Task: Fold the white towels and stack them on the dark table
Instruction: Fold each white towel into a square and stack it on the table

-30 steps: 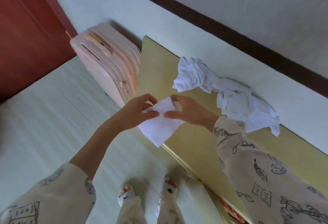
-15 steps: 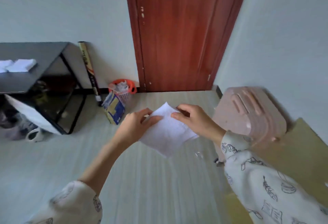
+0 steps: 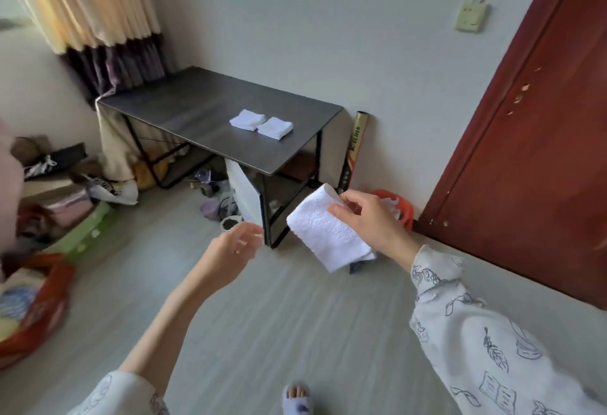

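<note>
My right hand (image 3: 368, 220) grips a folded white towel (image 3: 325, 234) by its upper right edge, in the air above the floor just short of the dark table's near corner. My left hand (image 3: 233, 247) hangs free to the left of the towel with loosely curled fingers and holds nothing. The dark table (image 3: 197, 109) stands against the wall ahead. Two folded white towels lie side by side on its right half, one towel (image 3: 247, 119) on the left and the other towel (image 3: 275, 127) touching it on the right.
A red door (image 3: 532, 138) fills the right side. An orange basket (image 3: 394, 204) and a tall tube (image 3: 354, 148) stand by the wall beside the table. Bags and clutter (image 3: 59, 204) crowd the left floor, and shoes (image 3: 216, 201) lie under the table. Curtains (image 3: 98, 20) hang at the back left.
My view has swung left from the door to the dark table. My left hand has let go of the folded towel, which my right hand alone now carries toward the table.
</note>
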Tool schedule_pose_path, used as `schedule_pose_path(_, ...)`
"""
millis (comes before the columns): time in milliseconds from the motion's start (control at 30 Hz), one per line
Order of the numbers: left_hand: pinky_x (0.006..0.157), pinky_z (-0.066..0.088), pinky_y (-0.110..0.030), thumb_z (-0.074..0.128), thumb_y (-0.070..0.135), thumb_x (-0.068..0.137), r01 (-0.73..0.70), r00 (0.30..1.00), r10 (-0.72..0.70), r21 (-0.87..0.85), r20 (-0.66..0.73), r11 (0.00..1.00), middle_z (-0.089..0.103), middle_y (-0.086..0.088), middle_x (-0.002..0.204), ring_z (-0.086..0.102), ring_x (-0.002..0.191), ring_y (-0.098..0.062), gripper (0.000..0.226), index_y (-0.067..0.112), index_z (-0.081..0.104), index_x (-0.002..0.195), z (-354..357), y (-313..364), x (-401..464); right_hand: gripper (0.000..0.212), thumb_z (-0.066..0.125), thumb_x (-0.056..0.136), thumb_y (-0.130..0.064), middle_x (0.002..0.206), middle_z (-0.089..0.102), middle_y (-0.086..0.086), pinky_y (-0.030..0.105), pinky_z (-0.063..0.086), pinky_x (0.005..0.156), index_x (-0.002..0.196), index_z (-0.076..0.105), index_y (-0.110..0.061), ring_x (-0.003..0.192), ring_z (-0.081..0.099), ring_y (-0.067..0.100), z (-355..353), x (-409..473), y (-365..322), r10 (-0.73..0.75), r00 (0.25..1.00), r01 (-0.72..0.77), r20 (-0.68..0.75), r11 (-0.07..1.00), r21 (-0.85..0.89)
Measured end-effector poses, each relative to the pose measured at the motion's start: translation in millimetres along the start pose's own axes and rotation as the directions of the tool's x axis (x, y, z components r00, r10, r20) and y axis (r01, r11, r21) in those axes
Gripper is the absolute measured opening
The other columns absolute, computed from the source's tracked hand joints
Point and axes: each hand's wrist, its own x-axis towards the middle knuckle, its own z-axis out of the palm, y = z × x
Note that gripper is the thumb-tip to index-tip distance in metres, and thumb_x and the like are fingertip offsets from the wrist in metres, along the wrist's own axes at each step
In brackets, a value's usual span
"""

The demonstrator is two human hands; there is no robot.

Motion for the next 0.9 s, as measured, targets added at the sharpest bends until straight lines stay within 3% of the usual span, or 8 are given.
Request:
schedule_pose_path(100, 0.070, 0.050, -0.030, 0.049, 0.017, 0.094, 0.064, 0.998, -0.065, -0.025, -0.026, 0.998, 0.065, 0.003, 0.092, 0.063, 0.074, -0.008, 0.013, 0.029, 0.053, 0.098, -34.3, -31.1, 53.9, 0.026, 0.061, 0.088, -0.028, 0.060, 0.044, -0.003, 0.016, 0.031, 0.052, 0.073, 0.057, -0.007, 0.054, 0.037, 0.007, 32.7, 78.6, -3.4, -0.039, 0.999, 0.039, 0.005, 0.999, 0.027)
schedule_pose_path(300, 0.075, 0.051, -0.039, 0.049, 0.018, 0.094, 0.158, 0.987, -0.160, -0.091, -0.015, 0.983, 0.066, 0.002, 0.090, 0.063, 0.076, -0.013, 0.019, 0.035, 0.055, 0.089, -87.6, -64.8, 165.7, 0.029, 0.060, 0.089, -0.029, 0.064, 0.045, -0.001, 0.020, 0.032, 0.057, 0.079, 0.058, -0.001, 0.059, 0.039, 0.009, 77.3, 233.5, -8.6, -0.039, 0.998, 0.031, 0.043, 0.988, 0.153)
schedule_pose_path(600, 0.072, 0.052, -0.026, 0.042, 0.021, 0.098, 0.252, 0.966, -0.259, -0.307, 0.017, 0.918, 0.067, 0.000, 0.096, 0.064, 0.080, -0.014, 0.018, 0.023, 0.060, 0.100, -149.9, -147.2, 332.7, 0.019, 0.060, 0.089, -0.027, 0.071, 0.058, 0.000, 0.021, 0.038, 0.064, 0.080, 0.063, -0.011, 0.066, 0.049, 0.010, 140.3, 419.8, -14.4, 0.006, 0.997, -0.019, 0.080, 0.985, 0.171)
schedule_pose_path(733, 0.082, 0.052, -0.029, 0.041, 0.033, 0.098, 0.347, 0.938, -0.314, -0.467, 0.149, 0.813, 0.063, 0.000, 0.113, 0.062, 0.100, -0.017, 0.030, 0.016, 0.054, 0.120, -166.6, -182.9, 425.3, 0.028, 0.059, 0.090, -0.029, 0.097, 0.063, 0.021, 0.023, 0.040, 0.071, 0.093, 0.063, -0.001, 0.079, 0.056, 0.022, 177.8, 496.2, -12.9, 0.070, 0.989, -0.096, 0.127, 0.973, 0.211)
schedule_pose_path(900, 0.101, 0.043, -0.041, 0.042, 0.062, 0.083, 0.383, 0.914, -0.167, -0.646, 0.370, 0.661, 0.057, 0.005, 0.129, 0.055, 0.117, -0.014, 0.062, 0.024, 0.045, 0.132, -191.4, -210.9, 537.9, 0.011, 0.056, 0.091, -0.028, 0.095, 0.065, 0.000, 0.025, 0.045, 0.074, 0.092, 0.062, -0.019, 0.091, 0.063, 0.016, 206.7, 582.1, -21.1, 0.186, 0.974, -0.224, 0.132, 0.895, 0.386)
